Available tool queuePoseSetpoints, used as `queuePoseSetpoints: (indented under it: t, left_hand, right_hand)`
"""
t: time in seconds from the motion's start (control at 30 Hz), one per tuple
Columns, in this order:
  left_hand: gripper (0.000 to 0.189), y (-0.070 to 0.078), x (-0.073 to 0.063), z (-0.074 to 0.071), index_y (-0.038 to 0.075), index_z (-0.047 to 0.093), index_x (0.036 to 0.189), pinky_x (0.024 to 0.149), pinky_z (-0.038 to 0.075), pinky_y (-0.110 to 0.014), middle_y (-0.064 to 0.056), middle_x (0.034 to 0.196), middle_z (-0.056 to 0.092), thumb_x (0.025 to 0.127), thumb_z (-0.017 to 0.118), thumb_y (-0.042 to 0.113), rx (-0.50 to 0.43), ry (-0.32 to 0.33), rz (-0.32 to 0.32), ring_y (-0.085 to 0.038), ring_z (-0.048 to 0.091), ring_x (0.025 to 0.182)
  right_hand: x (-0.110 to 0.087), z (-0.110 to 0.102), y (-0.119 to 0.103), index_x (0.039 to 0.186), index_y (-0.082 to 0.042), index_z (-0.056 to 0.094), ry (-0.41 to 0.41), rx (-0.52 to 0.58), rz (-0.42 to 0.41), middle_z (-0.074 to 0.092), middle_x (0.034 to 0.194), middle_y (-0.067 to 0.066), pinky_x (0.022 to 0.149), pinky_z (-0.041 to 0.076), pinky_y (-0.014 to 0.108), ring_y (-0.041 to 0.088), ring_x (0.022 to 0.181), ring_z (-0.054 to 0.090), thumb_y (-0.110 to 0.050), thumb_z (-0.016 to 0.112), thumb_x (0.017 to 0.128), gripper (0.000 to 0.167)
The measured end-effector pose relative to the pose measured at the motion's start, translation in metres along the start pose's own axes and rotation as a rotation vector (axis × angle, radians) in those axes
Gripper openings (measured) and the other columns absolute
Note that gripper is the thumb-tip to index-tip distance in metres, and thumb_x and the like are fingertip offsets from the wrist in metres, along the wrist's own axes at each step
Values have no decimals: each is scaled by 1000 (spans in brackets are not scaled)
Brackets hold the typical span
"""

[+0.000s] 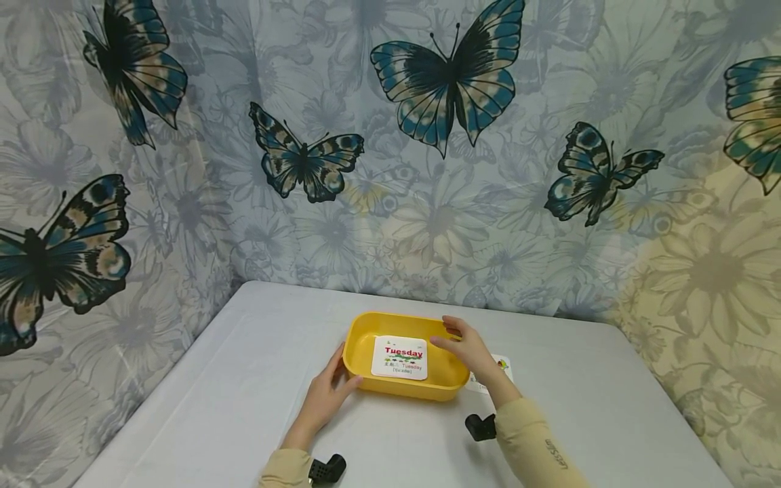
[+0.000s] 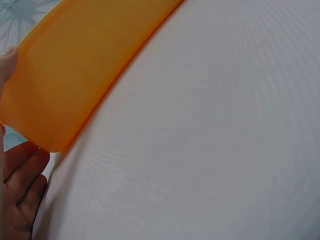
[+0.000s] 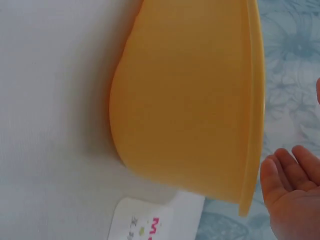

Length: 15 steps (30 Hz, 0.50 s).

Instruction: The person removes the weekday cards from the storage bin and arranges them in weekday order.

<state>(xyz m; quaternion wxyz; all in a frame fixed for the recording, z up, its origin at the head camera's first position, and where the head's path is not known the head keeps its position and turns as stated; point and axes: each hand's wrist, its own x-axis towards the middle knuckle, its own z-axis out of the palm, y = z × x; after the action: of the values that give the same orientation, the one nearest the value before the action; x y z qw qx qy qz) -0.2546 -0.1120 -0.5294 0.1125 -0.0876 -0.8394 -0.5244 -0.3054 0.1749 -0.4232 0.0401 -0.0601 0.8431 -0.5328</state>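
A yellow plastic basket (image 1: pixel 405 392) with rounded corners sits on the table in the head view. Inside it lies a white word card (image 1: pixel 399 358) printed "Tuesday" in red. My left hand (image 1: pixel 325 395) holds the basket's left end, thumb at the front rim and fingers along the end wall; the left wrist view shows the fingertips (image 2: pixel 41 150) at its lower corner. Over the right end hovers my right hand (image 1: pixel 468 347), fingers loosely bent with nothing in them. In the right wrist view that hand (image 3: pixel 295 195) is beside the rim.
A second white card (image 1: pixel 505 366) lies on the table right of the basket, partly hidden by the right forearm; pink letters show on it in the right wrist view. The white-covered table (image 1: pixel 201 379) meets butterfly-printed cloth walls (image 1: pixel 427 224) behind and at the sides.
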Motion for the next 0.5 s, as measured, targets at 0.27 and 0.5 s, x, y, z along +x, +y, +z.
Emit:
queuePoseSetpoints:
  t: [0.27, 0.5]
  left_hand:
    - [82, 2, -2, 0, 21, 27, 148, 101, 37, -38, -4, 134, 49, 82, 64, 52, 5, -5, 1, -19, 46, 120]
    - [83, 2, -1, -1, 21, 27, 148, 101, 36, -40, -3, 134, 49, 81, 63, 55, 20, -1, -8, -20, 47, 120]
  right_hand:
    - [5, 20, 4, 137, 2, 39, -41, -5, -6, 41, 135, 24, 102, 34, 48, 39, 123, 38, -32, 74, 79, 76]
    - [10, 31, 9, 136, 4, 40, -39, -36, -8, 43, 134, 22, 101, 34, 49, 38, 123, 38, -33, 74, 79, 76]
